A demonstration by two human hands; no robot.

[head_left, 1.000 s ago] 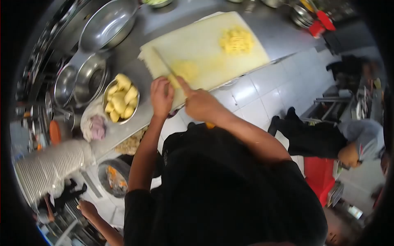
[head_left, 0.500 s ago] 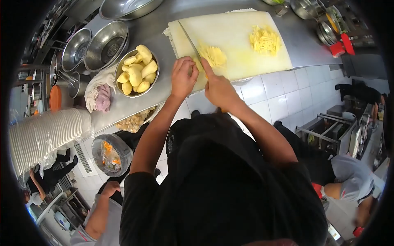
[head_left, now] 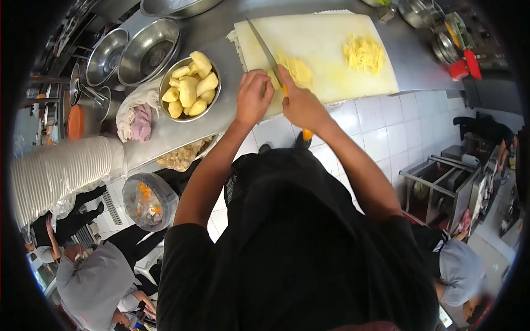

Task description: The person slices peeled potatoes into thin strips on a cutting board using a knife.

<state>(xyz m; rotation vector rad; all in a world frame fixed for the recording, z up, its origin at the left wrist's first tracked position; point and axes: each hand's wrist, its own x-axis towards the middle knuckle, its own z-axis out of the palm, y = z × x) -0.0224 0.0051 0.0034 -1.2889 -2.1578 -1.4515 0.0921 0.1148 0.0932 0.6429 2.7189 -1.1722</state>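
Note:
My right hand (head_left: 305, 106) is closed round the orange handle of a long knife (head_left: 263, 47), whose blade points up and left over the cutting board (head_left: 326, 33). Just left of the blade, my left hand (head_left: 254, 97) has its fingers curled and pressed on the board. What lies under those fingertips is mostly hidden, with a bit of yellow showing. Thin yellow slices (head_left: 297, 71) lie right of the knife. Farther right on the board sits a pile of yellow strips (head_left: 364, 54). Left of the board, a metal bowl (head_left: 217, 99) holds several peeled potatoes (head_left: 188, 91).
Empty metal bowls (head_left: 148, 52), a cloth (head_left: 142, 122) and stacked plastic-wrapped containers (head_left: 66, 175) are at the left. A waste bin (head_left: 144, 201) stands below the counter. Co-workers are at lower left (head_left: 96, 276) and lower right (head_left: 459, 270). Small bowls (head_left: 445, 47) lie upper right.
The counter and its things have shifted slightly right and up in view. My hands stay at the board with the knife. The co-workers at lower left and lower right have changed position.

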